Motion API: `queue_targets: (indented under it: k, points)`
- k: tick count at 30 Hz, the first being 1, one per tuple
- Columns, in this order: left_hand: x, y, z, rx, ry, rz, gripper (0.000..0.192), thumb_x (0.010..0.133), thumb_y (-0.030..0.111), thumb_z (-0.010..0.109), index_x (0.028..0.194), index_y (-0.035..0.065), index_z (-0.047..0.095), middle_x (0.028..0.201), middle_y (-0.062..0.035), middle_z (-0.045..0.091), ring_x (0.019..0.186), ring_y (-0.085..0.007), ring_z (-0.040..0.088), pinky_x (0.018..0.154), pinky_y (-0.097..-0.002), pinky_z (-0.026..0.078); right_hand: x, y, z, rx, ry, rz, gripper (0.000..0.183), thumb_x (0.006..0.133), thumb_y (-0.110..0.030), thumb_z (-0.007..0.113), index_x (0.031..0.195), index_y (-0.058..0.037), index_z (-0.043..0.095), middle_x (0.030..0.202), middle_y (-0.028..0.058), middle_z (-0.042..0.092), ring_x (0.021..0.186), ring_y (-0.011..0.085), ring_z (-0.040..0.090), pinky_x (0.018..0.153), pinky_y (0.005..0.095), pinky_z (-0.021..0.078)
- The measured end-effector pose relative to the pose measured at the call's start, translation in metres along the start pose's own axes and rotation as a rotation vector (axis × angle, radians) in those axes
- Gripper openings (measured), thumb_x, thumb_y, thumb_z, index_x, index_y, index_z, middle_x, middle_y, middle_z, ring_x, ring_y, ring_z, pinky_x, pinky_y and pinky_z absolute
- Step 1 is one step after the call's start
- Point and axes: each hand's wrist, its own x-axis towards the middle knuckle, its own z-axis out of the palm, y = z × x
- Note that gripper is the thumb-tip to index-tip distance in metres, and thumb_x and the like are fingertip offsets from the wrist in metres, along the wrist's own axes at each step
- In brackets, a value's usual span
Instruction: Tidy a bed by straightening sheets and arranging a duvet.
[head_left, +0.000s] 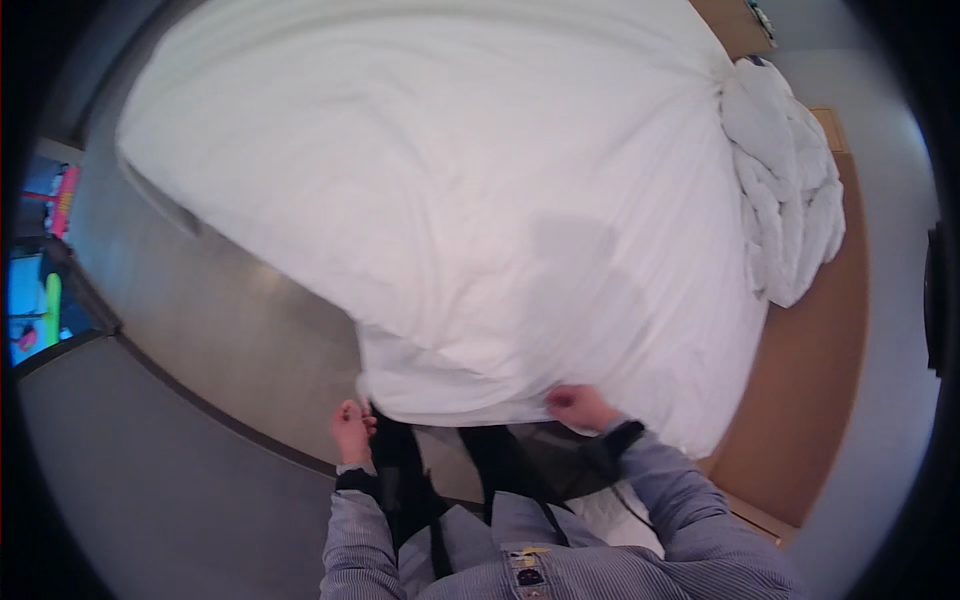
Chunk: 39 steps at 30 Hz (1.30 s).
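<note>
A large white sheet (450, 187) is spread over a bed in front of me, its surface creased. Its near edge hangs just ahead of my legs. My right hand (579, 406) is closed on that edge, with the fingertips slightly blurred. Beside the sheet's near left corner is my left hand (351, 433), its fingers curled. Whether cloth is pinched between those fingers I cannot tell.
A bunched white duvet (784, 187) rests at the right against the brown headboard (806, 337). Grey-brown floor (255, 330) runs along the left, bordered by a dark strip. A lit screen (37, 300) stands at far left. White fabric (619, 517) lies behind my right arm.
</note>
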Motion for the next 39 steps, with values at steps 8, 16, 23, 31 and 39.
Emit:
queue_targets:
  k: [8,16,23,31,39]
  points:
    - [-0.033,0.082,-0.154,0.04,0.046,0.104,0.016,0.081,0.018,0.048,0.093,0.0074,0.045,0.063,-0.0047,0.052,0.047,-0.0117,0.05,0.038,-0.022,0.038,0.084,-0.031,-0.054,0.088,0.643,0.499,0.067,0.067,-0.043,0.056,0.115,-0.0002,0.038,0.107,0.0229,0.047,0.103,0.0323,0.043,0.086,0.0357,0.0357]
    - [-0.068,0.122,-0.24,0.058,0.22,-0.022,0.019,0.079,0.021,0.051,0.093,0.0081,0.047,0.063,-0.0044,0.053,0.047,-0.0131,0.052,0.038,-0.0231,0.039,0.102,-0.261,0.018,-0.064,0.306,0.07,0.073,0.068,-0.044,0.054,0.122,-0.0017,0.029,0.118,0.0273,0.034,0.114,0.0363,0.029,0.093,0.0391,0.0264]
    - [-0.051,0.208,-0.23,0.0,0.091,0.097,0.019,0.08,0.02,0.049,0.093,0.0072,0.048,0.066,-0.0045,0.053,0.05,-0.0131,0.053,0.04,-0.0233,0.04,0.131,-0.335,-0.039,0.091,0.297,-0.188,0.05,0.067,-0.027,0.057,0.11,-0.0046,0.044,0.107,0.0141,0.048,0.106,0.0283,0.039,0.084,0.0381,0.0352]
    - [-0.022,0.369,-0.254,0.235,0.169,0.049,0.022,0.08,0.021,0.049,0.095,0.0047,0.048,0.067,-0.0056,0.055,0.051,-0.0132,0.053,0.042,-0.0232,0.042,0.2,-0.379,-0.05,-0.276,0.364,0.23,0.051,0.064,-0.021,0.052,0.107,0.0029,0.04,0.114,0.0196,0.036,0.104,0.0353,0.036,0.089,0.0389,0.0308]
    - [0.031,0.482,-0.259,0.341,0.035,0.076,0.024,0.08,0.022,0.048,0.096,0.0043,0.048,0.069,-0.006,0.055,0.052,-0.0131,0.054,0.044,-0.023,0.043,0.224,-0.399,-0.066,-0.357,0.191,0.374,0.045,0.067,-0.019,0.046,0.105,0.0036,0.042,0.108,0.0203,0.042,0.1,0.0319,0.042,0.084,0.0372,0.0368]
